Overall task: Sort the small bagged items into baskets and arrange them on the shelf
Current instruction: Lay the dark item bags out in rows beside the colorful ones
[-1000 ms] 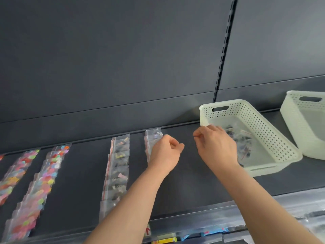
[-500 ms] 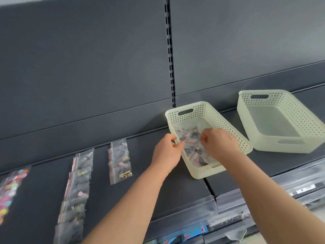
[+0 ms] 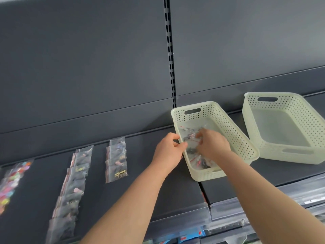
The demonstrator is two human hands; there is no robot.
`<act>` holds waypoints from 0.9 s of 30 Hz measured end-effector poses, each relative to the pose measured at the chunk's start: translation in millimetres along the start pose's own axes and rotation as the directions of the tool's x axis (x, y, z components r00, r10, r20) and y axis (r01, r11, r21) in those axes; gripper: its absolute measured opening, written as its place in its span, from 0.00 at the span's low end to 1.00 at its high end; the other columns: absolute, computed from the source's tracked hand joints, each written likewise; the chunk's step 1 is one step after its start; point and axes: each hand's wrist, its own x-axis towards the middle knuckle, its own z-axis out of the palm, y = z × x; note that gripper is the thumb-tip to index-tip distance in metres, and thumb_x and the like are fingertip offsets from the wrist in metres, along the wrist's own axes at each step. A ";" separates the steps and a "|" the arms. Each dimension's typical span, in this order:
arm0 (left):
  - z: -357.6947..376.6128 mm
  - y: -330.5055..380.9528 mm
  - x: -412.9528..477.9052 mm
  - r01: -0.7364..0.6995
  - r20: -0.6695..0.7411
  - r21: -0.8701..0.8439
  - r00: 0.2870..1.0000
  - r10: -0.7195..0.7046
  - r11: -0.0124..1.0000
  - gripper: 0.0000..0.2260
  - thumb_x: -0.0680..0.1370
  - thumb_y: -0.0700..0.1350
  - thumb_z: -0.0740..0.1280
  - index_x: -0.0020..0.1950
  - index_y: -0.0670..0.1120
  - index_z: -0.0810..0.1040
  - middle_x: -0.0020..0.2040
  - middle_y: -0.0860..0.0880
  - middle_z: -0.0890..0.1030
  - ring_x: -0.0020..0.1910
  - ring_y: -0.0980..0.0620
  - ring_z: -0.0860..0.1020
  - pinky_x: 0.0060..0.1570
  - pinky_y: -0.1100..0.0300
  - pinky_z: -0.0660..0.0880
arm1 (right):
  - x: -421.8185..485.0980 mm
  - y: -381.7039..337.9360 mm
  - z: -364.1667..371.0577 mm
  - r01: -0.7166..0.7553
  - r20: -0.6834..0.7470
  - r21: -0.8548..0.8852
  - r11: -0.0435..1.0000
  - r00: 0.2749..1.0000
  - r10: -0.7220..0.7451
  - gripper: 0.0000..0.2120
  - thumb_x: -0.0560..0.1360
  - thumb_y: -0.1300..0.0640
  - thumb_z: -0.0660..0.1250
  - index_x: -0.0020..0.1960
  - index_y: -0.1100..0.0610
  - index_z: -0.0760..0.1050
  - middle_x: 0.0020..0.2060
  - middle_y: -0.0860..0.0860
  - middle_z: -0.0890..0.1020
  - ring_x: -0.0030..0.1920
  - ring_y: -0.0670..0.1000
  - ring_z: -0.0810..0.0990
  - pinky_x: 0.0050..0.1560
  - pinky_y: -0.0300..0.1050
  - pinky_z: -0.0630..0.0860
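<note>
Two hands at one basket [image 3: 228, 131].
Left hand [image 3: 168, 152] pinches its left wall, right hand [image 3: 213, 147] grips bags [image 3: 202, 163] inside; unsorted bag rows [image 3: 116, 161] lie left.

Clear bags [image 3: 202, 163] lie in the cream basket [image 3: 230, 128] on the shelf [image 3: 98, 175].

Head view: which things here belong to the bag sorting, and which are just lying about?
Job: left hand gripping the rim of the near basket; right hand among the loose bags inside it; far basket; rows of bags on the shelf.
Lying about: slotted upright; coloured packets below the shelf.
</note>
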 end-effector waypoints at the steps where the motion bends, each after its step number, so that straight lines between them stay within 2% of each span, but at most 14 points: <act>1: -0.2 0.3 -0.3 -0.001 -0.001 0.001 1.000 0.001 1.000 0.09 0.80 0.50 0.66 0.59 0.53 0.74 0.45 0.55 0.81 0.40 0.56 0.81 0.46 0.55 0.80 | 0.3 0.7 -2.7 0.004 -0.030 0.067 0.998 1.000 -0.002 0.19 0.71 0.62 0.65 0.59 0.48 0.72 0.44 0.46 0.81 0.43 0.50 0.79 0.42 0.46 0.77; 4: -2.7 -0.2 -1.3 0.002 0.004 -0.001 1.000 -0.002 1.000 0.10 0.79 0.51 0.66 0.60 0.52 0.74 0.46 0.55 0.80 0.42 0.55 0.81 0.50 0.52 0.80 | -4.3 -2.9 -15.8 0.057 -0.097 0.307 0.950 0.995 -0.029 0.18 0.71 0.64 0.64 0.58 0.50 0.73 0.38 0.46 0.79 0.37 0.47 0.77 0.36 0.43 0.75; 7: -12.8 -2.4 -1.7 -0.014 -0.071 -0.055 0.997 0.010 0.998 0.17 0.78 0.53 0.67 0.65 0.51 0.72 0.53 0.56 0.79 0.51 0.54 0.80 0.56 0.49 0.78 | -13.1 -17.9 -30.6 0.186 -0.164 0.422 0.887 0.978 -0.127 0.19 0.72 0.64 0.66 0.61 0.51 0.72 0.39 0.46 0.78 0.40 0.46 0.79 0.42 0.47 0.79; 10: -34.0 -4.7 -4.5 -0.128 -0.172 -0.068 0.978 0.115 0.989 0.23 0.77 0.51 0.69 0.71 0.54 0.67 0.61 0.59 0.74 0.56 0.58 0.75 0.57 0.57 0.74 | -20.6 -42.1 -41.5 0.310 -0.192 0.464 0.830 0.950 -0.247 0.19 0.74 0.61 0.66 0.63 0.51 0.71 0.41 0.45 0.81 0.42 0.46 0.81 0.46 0.46 0.79; 12: -51.4 -8.7 -7.9 -0.191 -0.168 -0.078 0.970 0.176 0.979 0.21 0.77 0.48 0.70 0.69 0.55 0.70 0.60 0.60 0.75 0.58 0.59 0.76 0.56 0.61 0.73 | -26.4 -61.2 -44.3 0.352 -0.153 0.515 0.782 0.935 -0.320 0.20 0.73 0.62 0.68 0.63 0.50 0.71 0.41 0.45 0.83 0.41 0.45 0.81 0.44 0.40 0.77; 14: -67.9 -15.9 -13.0 -0.204 -0.135 -0.120 0.973 0.188 0.972 0.11 0.77 0.44 0.71 0.58 0.53 0.78 0.55 0.58 0.81 0.55 0.59 0.79 0.56 0.62 0.74 | -32.5 -79.6 -40.5 0.363 -0.082 0.578 0.731 0.917 -0.391 0.22 0.71 0.63 0.71 0.62 0.50 0.71 0.40 0.46 0.84 0.40 0.46 0.81 0.43 0.36 0.76; 16: -81.4 -25.7 -20.5 -0.157 -0.141 -0.127 0.980 0.139 0.979 0.04 0.77 0.43 0.70 0.48 0.52 0.81 0.48 0.54 0.84 0.47 0.58 0.81 0.51 0.60 0.76 | -36.8 -94.4 -29.0 0.330 -0.018 0.640 0.694 0.909 -0.416 0.21 0.71 0.62 0.71 0.61 0.51 0.72 0.40 0.47 0.85 0.41 0.47 0.82 0.45 0.38 0.77; 19: -97.3 -46.3 -30.5 -0.027 -0.188 -0.242 0.982 -0.019 0.970 0.04 0.79 0.43 0.67 0.45 0.47 0.79 0.42 0.51 0.83 0.40 0.57 0.80 0.44 0.59 0.78 | -41.4 -108.3 -3.5 0.190 0.087 0.726 0.661 0.928 -0.363 0.16 0.74 0.58 0.68 0.61 0.51 0.74 0.41 0.48 0.85 0.45 0.51 0.83 0.50 0.51 0.80; 20: -101.8 -54.6 -32.7 0.013 -0.201 -0.300 0.977 -0.076 0.954 0.04 0.79 0.44 0.66 0.46 0.46 0.79 0.41 0.51 0.82 0.39 0.56 0.80 0.44 0.60 0.78 | -43.3 -111.2 5.4 0.138 0.143 0.731 0.668 0.926 -0.348 0.14 0.75 0.56 0.68 0.61 0.51 0.74 0.42 0.47 0.84 0.46 0.51 0.82 0.50 0.51 0.80; 23: -111.9 -75.5 -39.2 0.096 -0.216 -0.412 0.956 -0.199 0.906 0.05 0.80 0.44 0.66 0.46 0.45 0.80 0.44 0.46 0.81 0.42 0.51 0.80 0.46 0.56 0.80 | -53.9 -118.0 29.6 0.050 0.256 0.738 0.673 0.902 -0.348 0.13 0.74 0.50 0.70 0.58 0.51 0.76 0.45 0.46 0.84 0.49 0.45 0.82 0.47 0.42 0.79; 25: -118.3 -87.1 -44.1 0.128 -0.195 -0.461 0.951 -0.241 0.878 0.05 0.80 0.44 0.67 0.47 0.44 0.80 0.46 0.43 0.82 0.43 0.50 0.80 0.44 0.57 0.81 | -60.4 -125.7 44.6 0.034 0.247 0.750 0.660 0.912 -0.328 0.09 0.73 0.51 0.72 0.52 0.51 0.79 0.44 0.47 0.85 0.49 0.46 0.83 0.47 0.42 0.79; 27: -123.2 -95.2 -49.7 0.153 -0.178 -0.468 0.948 -0.263 0.870 0.05 0.80 0.43 0.67 0.46 0.44 0.80 0.46 0.43 0.83 0.43 0.50 0.81 0.43 0.59 0.81 | -65.4 -132.1 54.9 0.022 0.235 0.764 0.645 0.922 -0.309 0.03 0.73 0.54 0.72 0.45 0.52 0.81 0.42 0.49 0.85 0.48 0.52 0.83 0.50 0.46 0.80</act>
